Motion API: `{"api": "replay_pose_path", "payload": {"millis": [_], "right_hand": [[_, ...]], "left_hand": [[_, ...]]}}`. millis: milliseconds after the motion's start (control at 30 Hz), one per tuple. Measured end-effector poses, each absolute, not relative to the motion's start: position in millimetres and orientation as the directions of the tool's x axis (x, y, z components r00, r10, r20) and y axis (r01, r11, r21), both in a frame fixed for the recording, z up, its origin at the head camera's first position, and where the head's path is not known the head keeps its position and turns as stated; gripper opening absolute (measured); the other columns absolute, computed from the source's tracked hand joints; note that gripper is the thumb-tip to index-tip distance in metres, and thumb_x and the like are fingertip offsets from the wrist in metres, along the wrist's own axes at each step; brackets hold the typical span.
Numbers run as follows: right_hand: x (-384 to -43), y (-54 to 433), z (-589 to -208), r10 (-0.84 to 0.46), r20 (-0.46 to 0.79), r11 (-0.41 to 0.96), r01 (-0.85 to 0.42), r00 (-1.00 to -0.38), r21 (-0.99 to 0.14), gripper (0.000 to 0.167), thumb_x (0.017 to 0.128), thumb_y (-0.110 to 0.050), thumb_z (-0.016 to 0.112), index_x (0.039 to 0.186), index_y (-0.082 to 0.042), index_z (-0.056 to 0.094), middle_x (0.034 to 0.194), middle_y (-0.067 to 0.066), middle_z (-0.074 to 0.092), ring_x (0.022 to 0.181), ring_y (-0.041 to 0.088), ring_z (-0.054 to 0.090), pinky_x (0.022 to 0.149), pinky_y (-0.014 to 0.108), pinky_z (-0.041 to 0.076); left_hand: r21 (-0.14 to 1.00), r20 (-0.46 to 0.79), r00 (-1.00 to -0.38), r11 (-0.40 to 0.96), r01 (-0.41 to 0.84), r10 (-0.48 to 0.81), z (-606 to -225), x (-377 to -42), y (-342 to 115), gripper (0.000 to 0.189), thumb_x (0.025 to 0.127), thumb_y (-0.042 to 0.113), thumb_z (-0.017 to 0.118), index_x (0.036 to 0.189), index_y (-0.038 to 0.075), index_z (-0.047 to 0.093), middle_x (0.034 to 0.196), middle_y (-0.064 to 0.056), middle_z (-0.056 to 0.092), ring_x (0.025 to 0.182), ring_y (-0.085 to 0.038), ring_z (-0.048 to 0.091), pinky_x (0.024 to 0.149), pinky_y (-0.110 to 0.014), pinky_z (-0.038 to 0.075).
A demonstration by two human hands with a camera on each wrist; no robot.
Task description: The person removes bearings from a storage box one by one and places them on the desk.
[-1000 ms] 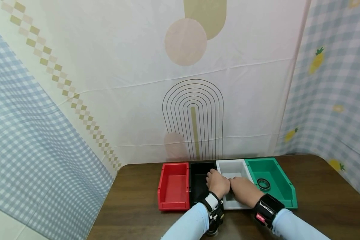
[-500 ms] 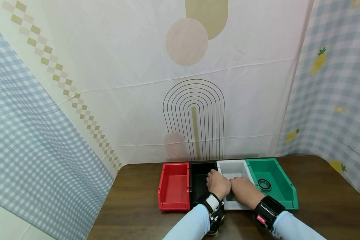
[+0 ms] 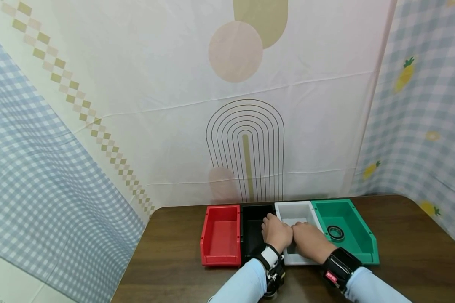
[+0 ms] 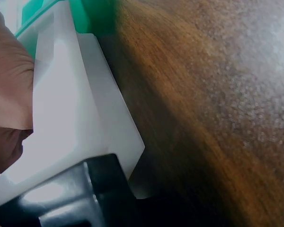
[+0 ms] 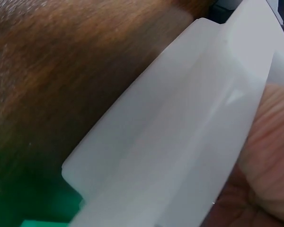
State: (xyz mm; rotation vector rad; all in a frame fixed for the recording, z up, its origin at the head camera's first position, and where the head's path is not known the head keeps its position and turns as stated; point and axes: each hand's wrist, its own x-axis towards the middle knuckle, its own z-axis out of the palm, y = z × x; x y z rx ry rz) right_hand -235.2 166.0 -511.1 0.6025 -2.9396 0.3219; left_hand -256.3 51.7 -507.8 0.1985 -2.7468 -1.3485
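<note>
Both hands are together over the white bin [image 3: 293, 207] in the head view, knuckles side by side. My left hand [image 3: 276, 232] reaches across the wall between the black bin [image 3: 253, 231] and the white one, its fingers bent. From the right, my right hand [image 3: 309, 240] comes in with its fingers curled down into the white bin. Whatever lies between the fingertips is hidden by the hands, and in both wrist views the white bin's front wall [image 4: 66, 104] blocks the fingers; I cannot tell what they hold. A dark ring like a ball bearing [image 3: 335, 233] lies in the green bin [image 3: 358, 235].
A red bin [image 3: 220, 235] stands at the left end of the row, against the black bin. All the bins sit on a brown wooden table [image 3: 167, 252], close to the patterned cloth [image 3: 174, 147] hanging behind. Checked cloth [image 3: 421, 126] hangs at the right.
</note>
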Motion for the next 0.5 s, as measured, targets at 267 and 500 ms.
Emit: {"api": "replay_pose_path", "payload": {"millis": [267, 500], "right_hand": [[-235.3, 165.8, -511.3, -0.369, 0.151, 0.894, -0.394, -0.917, -0.211, 0.015, 0.085, -0.001, 0.078, 0.08, -0.011, 0.068, 0.079, 0.006, 0.065, 0.073, 0.023, 0.061, 0.07, 0.044, 0.053], [-237.7, 164.7, -514.1, -0.35, 0.133, 0.902, -0.372, -0.927, -0.22, 0.014, 0.087, -0.001, 0.076, 0.081, -0.011, 0.069, 0.08, 0.006, 0.065, 0.074, 0.023, 0.06, 0.07, 0.043, 0.051]], "left_hand": [[0.785, 0.03, -0.988, 0.615, -0.07, -0.15, -509.0, -256.5, 51.5, 0.042, 0.097, 0.009, 0.062, 0.133, -0.013, 0.056, 0.116, -0.029, 0.062, 0.11, -0.048, 0.061, 0.102, -0.061, 0.05], [0.788, 0.028, -0.989, 0.612, -0.069, -0.148, -508.6, -256.1, 51.7, 0.041, 0.097, 0.009, 0.062, 0.132, -0.012, 0.056, 0.116, -0.028, 0.062, 0.11, -0.047, 0.061, 0.104, -0.061, 0.049]]}}
